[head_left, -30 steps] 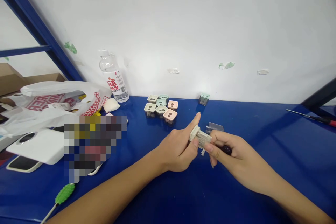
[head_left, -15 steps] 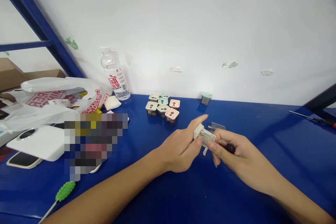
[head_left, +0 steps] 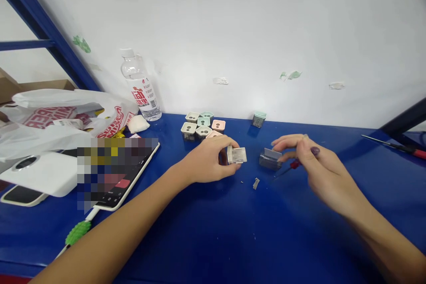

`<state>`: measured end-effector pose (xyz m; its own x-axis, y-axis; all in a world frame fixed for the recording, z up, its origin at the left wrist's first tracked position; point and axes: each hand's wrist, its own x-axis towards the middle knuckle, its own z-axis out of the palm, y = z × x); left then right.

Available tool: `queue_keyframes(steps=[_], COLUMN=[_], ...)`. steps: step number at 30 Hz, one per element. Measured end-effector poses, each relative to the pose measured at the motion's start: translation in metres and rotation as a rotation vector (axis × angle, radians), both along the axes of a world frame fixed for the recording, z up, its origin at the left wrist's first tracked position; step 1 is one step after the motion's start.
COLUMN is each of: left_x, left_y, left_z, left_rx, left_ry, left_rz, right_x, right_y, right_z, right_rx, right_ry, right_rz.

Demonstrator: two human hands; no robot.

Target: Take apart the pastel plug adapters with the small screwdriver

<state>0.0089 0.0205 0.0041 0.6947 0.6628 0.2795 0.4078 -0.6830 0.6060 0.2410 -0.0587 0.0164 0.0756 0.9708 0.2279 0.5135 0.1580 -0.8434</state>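
Note:
My left hand [head_left: 209,159] is closed round the cream top part of a pencil sharpener [head_left: 237,155], its pale inner piece pointing right. My right hand [head_left: 316,168] grips a small screwdriver [head_left: 294,164] with a dark red handle, its thin shaft slanting down to the left. The fingertips of that hand are at a smoky clear sharpener case [head_left: 270,159] on the table; whether they touch it I cannot tell. A small greyish sliver [head_left: 256,183] lies between the hands. Behind my left hand stand several two-hole pencil sharpeners [head_left: 203,122] in cream, mint and pink.
A lone mint sharpener [head_left: 258,119] stands near the wall. At the left are a water bottle [head_left: 141,88], a plastic bag [head_left: 66,115], a white phone [head_left: 43,173], a partly blurred phone [head_left: 124,186] and a green cable cover [head_left: 78,233]. Another screwdriver [head_left: 396,145] lies far right.
My hands have moved apart. The sharpener part has gone left with my left hand, while my right hand has let go of it and moved right to the clear case.

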Motion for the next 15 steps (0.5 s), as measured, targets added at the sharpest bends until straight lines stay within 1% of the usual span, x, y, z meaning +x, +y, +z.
queue_keyframes(steps=[2,3,5,10,12,15], left_x=[-0.001,-0.001,0.000,0.006,0.009,0.012], left_y=[-0.001,-0.002,-0.005,-0.013,-0.014,-0.016], left_z=[0.001,0.001,0.001,-0.002,-0.004,-0.007], left_rx=[-0.004,-0.006,-0.019,-0.098,-0.094,-0.047], left_ry=[0.053,0.078,0.119,0.197,0.216,0.225], left_rz=[-0.046,-0.068,-0.098,-0.115,-0.122,-0.104], right_x=[0.003,0.003,0.004,-0.002,-0.006,-0.008], right_y=[0.001,0.001,0.002,0.003,0.003,0.003], right_z=[-0.001,-0.002,-0.003,-0.006,-0.006,-0.007], right_rx=[-0.015,-0.040,-0.085,-0.120,-0.144,-0.163], right_ry=[-0.129,-0.161,-0.163,-0.108,-0.093,-0.087], right_rz=[-0.093,-0.105,-0.080,0.020,0.042,0.051])
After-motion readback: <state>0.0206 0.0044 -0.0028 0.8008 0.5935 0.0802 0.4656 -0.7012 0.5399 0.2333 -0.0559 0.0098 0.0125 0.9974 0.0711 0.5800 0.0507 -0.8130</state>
